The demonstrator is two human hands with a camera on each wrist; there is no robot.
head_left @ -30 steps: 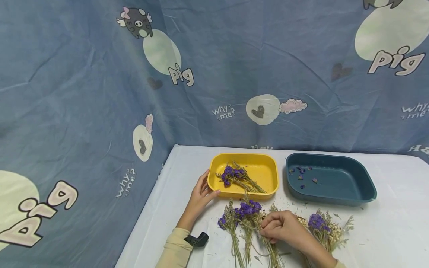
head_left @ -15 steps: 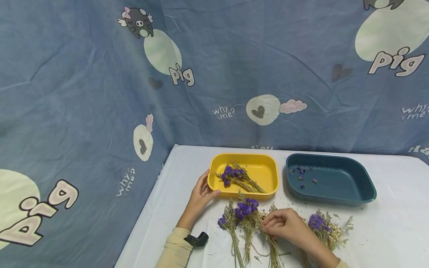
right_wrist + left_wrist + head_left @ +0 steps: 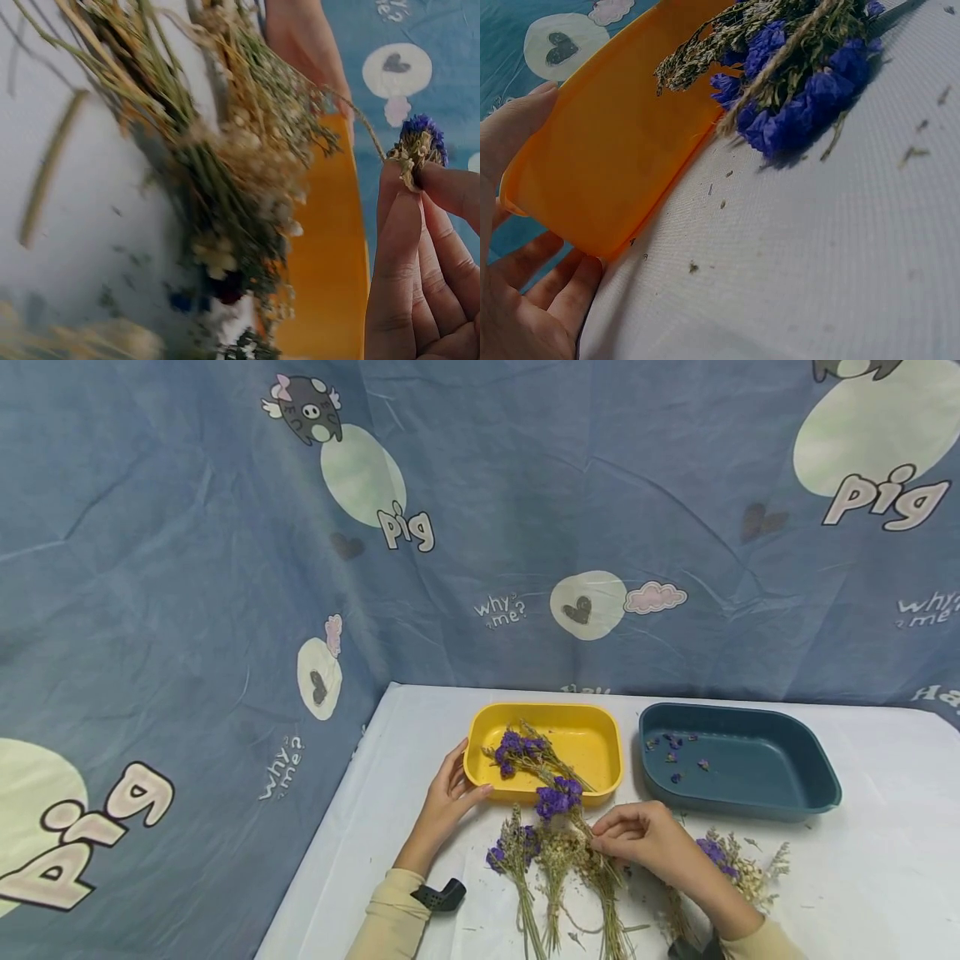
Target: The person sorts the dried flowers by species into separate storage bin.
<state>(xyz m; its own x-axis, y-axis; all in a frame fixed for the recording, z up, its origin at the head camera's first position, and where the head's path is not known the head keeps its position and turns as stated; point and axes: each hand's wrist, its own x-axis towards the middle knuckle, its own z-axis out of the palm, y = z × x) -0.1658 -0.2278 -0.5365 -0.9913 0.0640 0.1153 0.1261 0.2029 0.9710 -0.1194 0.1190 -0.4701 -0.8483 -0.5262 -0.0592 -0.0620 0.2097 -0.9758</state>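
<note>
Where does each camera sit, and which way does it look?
Head: on the head, facing forward and down at the yellow tray; left hand, right hand and sleeves show.
Left wrist: on that wrist, facing the yellow tray's side; left hand shows.
Right wrist: on that wrist, facing the right hand, which pinches a purple flower; left hand shows too.
Both wrist views share the yellow tray.

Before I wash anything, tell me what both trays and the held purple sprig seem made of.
Yellow tray: probably plastic, smooth, faintly glossy, with moulded rounded corners.
Dark blue tray: likely plastic, satin, evenly coloured; coated metal is possible.
Held purple sprig: apparently dried plant, matt, with ruffled flowers and straw-brown stem.
</note>
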